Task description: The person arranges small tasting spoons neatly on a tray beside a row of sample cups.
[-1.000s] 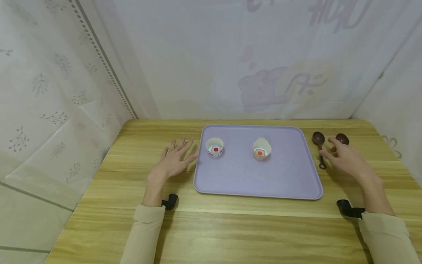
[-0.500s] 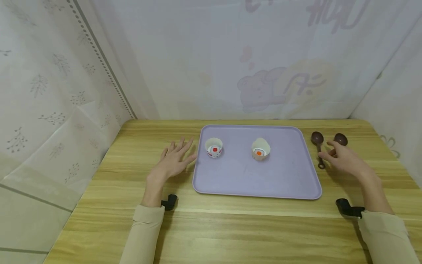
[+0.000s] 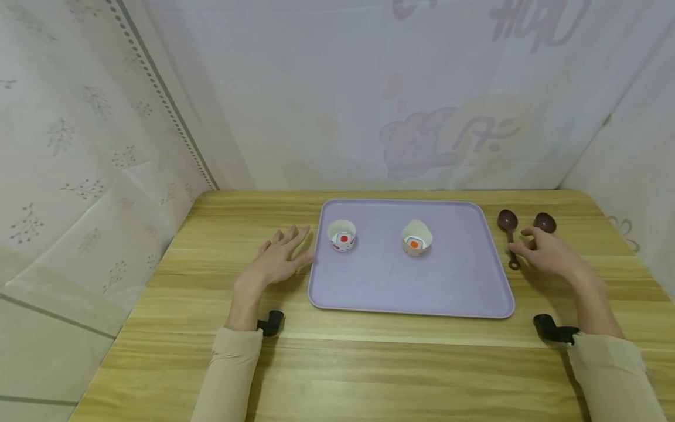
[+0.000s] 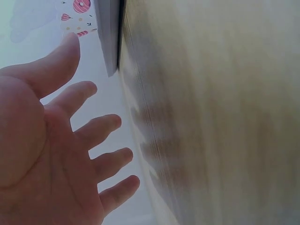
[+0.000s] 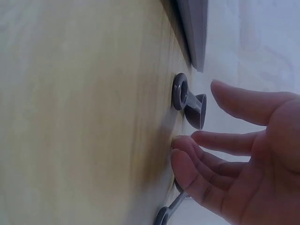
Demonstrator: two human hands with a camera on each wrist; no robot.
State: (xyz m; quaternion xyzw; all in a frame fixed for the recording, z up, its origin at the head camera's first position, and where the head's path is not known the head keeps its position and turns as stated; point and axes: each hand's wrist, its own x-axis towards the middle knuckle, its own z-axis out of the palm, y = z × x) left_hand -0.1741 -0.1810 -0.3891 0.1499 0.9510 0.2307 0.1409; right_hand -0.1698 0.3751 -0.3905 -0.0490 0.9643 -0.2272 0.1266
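Note:
My left hand [image 3: 271, 261] hovers by the left rim of a lilac tray [image 3: 369, 287], fingers spread and straight; the left wrist view shows nothing in its palm [image 4: 51, 150]. On the tray stand a white paper baking cup [image 3: 343, 243] with a red mark inside and a beige one [image 3: 415, 246] with an orange mark. At the right, my right hand [image 3: 554, 255] holds nothing, its fingers loosely bent. Thumb and index lie close to the handle of a dark brown measuring spoon [image 3: 508, 220]. A second measuring spoon [image 3: 545, 223] is partly hidden behind that hand.
All of this rests on a wood-grain table [image 3: 369, 375]. A pale printed curtain [image 3: 295, 105] rises along its back edge, with more cloth at both sides. Black wrist mounts [image 3: 272, 323] show beneath each wrist.
The whole view has shifted slightly left. My right hand and forearm have moved a little to the left beside the measuring spoons. My left hand, the tray and the cups stay as they were.

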